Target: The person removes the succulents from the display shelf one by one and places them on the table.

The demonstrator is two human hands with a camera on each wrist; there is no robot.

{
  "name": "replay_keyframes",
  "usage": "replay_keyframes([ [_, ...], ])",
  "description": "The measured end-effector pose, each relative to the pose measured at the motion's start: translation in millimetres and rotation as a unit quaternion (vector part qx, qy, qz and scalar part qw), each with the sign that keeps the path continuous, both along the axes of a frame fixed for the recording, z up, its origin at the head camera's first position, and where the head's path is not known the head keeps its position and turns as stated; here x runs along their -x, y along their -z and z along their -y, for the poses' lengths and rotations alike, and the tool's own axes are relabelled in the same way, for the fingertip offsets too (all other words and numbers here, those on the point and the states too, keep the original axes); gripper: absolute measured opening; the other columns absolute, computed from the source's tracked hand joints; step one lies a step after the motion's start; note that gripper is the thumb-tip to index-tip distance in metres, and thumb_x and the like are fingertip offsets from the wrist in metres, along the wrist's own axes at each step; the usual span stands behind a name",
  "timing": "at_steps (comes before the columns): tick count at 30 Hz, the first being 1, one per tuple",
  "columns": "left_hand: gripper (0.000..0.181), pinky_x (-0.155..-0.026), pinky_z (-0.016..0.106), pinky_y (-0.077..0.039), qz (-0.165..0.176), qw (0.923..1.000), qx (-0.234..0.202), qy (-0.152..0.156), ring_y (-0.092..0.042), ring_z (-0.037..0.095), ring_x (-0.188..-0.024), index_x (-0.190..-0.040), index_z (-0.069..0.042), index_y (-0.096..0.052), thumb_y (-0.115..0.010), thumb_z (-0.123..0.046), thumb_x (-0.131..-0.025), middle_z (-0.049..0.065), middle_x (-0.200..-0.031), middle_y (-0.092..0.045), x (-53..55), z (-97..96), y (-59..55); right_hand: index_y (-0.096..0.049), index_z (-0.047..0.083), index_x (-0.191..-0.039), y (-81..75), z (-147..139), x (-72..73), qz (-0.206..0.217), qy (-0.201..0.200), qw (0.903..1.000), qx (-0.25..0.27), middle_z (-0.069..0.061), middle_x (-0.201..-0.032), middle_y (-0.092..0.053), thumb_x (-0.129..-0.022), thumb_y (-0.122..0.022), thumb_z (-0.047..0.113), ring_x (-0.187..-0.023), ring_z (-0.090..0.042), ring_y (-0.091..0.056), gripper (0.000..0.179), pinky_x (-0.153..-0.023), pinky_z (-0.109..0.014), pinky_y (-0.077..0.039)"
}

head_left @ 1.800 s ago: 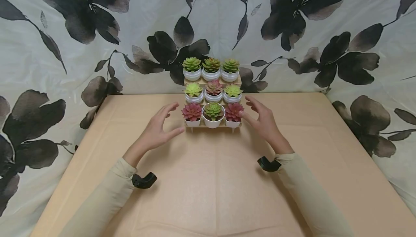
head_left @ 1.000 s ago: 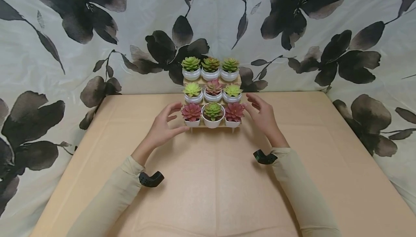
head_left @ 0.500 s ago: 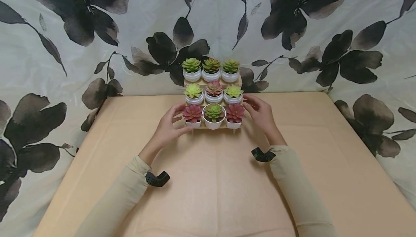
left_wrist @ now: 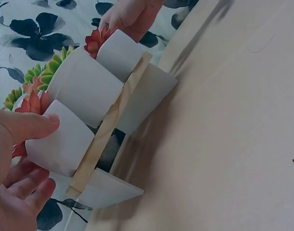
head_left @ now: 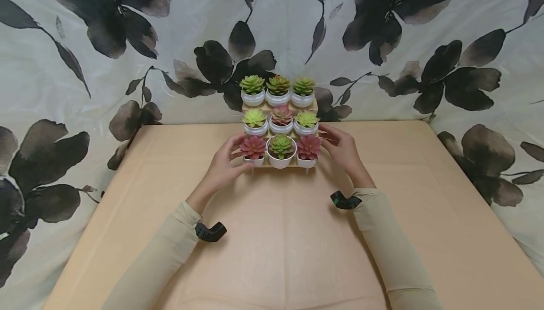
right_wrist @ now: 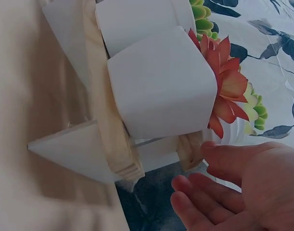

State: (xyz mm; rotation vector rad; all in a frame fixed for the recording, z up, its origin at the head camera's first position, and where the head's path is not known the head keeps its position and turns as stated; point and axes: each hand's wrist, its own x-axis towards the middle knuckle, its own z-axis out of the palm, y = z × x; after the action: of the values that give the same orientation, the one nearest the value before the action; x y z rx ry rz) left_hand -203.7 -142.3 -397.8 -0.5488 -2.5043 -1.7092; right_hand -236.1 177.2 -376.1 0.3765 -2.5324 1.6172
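A three-tier wooden stand with white legs holds rows of succulents in white pots. In the front row, a green succulent sits between two pink-red ones. My left hand is at the left pink succulent; its thumb lies on the front of the white pot and its fingers bend around the side. My right hand is beside the right pink succulent, fingers loosely bent. In the right wrist view its thumb is close to a shelf end; contact cannot be told.
The stand is at the far edge of a tan-covered table. Behind it hangs a white cloth with dark flowers. Green succulents fill the top row, with green and pink ones in the middle. Black wrist devices sit on both sleeves.
Both hands have closed in on the stand's sides. The left hand has moved right and its thumb has come onto the front-left pot. The stand and plants stay in place.
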Motion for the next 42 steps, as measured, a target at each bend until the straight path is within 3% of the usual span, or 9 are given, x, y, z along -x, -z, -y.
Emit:
replay_keyframes([
  [1, 0.075, -0.108, 0.043, -0.047, -0.001, 1.0, -0.001, -0.001, -0.048, 0.028, -0.131, -0.144, -0.01, -0.039, -0.078, -0.005, -0.079, 0.012, -0.142, -0.048, 2.9, -0.1, 4.8, -0.05, -0.007, -0.135, 3.5, -1.6, 2.6, 0.002, -0.001, 1.0, 0.002, -0.027, -0.137, -0.053, -0.093, -0.058, -0.003, -0.122, -0.044, -0.055, 0.044, -0.105, -0.048, -0.047],
  [11, 0.07, -0.108, 0.043, -0.047, 0.011, 0.9999, -0.009, -0.009, -0.051, 0.028, -0.129, -0.14, -0.012, -0.041, -0.075, -0.002, -0.08, 0.012, -0.138, -0.051, 3.9, -5.7, 7.0, -0.05, 0.003, -0.14, 25.3, -6.8, 15.6, -0.001, 0.002, 1.0, -0.001, -0.019, -0.142, -0.052, -0.093, -0.06, 0.001, -0.123, -0.038, -0.057, 0.048, -0.105, -0.044, -0.048],
  [26, 0.07, -0.109, 0.042, -0.046, 0.027, 0.9994, -0.02, -0.011, -0.05, 0.026, -0.129, -0.139, -0.012, -0.042, -0.076, 0.0, -0.08, 0.011, -0.139, -0.051, 4.7, -5.6, 6.1, -0.041, 0.007, -0.146, 27.5, -2.8, 16.5, 0.038, 0.001, 0.9991, -0.018, -0.015, -0.151, -0.041, -0.099, -0.05, 0.004, -0.132, -0.037, -0.049, 0.048, -0.11, -0.045, -0.043],
  [29, 0.07, -0.11, 0.044, -0.044, 0.035, 0.9992, -0.014, -0.014, -0.049, 0.029, -0.13, -0.14, -0.01, -0.041, -0.075, 0.0, -0.08, 0.013, -0.14, -0.05, 1.2, -5.7, 1.9, -0.039, 0.006, -0.147, 27.2, -2.7, 16.4, 0.041, -0.003, 0.999, -0.017, -0.015, -0.152, -0.04, -0.1, -0.048, 0.006, -0.133, -0.037, -0.047, 0.048, -0.11, -0.045, -0.043],
  [36, 0.067, -0.109, 0.046, -0.045, 0.031, 0.9995, -0.001, -0.01, -0.05, 0.031, -0.129, -0.14, -0.003, -0.04, -0.073, 0.001, -0.082, 0.018, -0.137, -0.051, -19.4, -5.4, -26.0, -0.041, 0.005, -0.146, 29.5, -1.7, 17.0, 0.03, -0.001, 0.9995, -0.009, -0.018, -0.149, -0.043, -0.1, -0.049, 0.007, -0.133, -0.037, -0.047, 0.047, -0.113, -0.045, -0.04],
  [42, 0.067, -0.108, 0.047, -0.046, 0.018, 0.9997, 0.001, -0.015, -0.052, 0.032, -0.127, -0.139, -0.001, -0.041, -0.073, 0.003, -0.08, 0.018, -0.137, -0.051, -19.9, 3.8, -30.7, -0.041, 0.005, -0.146, 29.1, 1.1, 18.0, 0.026, 0.008, 0.9995, -0.014, -0.018, -0.149, -0.044, -0.1, -0.049, 0.007, -0.133, -0.036, -0.048, 0.047, -0.112, -0.044, -0.041],
])
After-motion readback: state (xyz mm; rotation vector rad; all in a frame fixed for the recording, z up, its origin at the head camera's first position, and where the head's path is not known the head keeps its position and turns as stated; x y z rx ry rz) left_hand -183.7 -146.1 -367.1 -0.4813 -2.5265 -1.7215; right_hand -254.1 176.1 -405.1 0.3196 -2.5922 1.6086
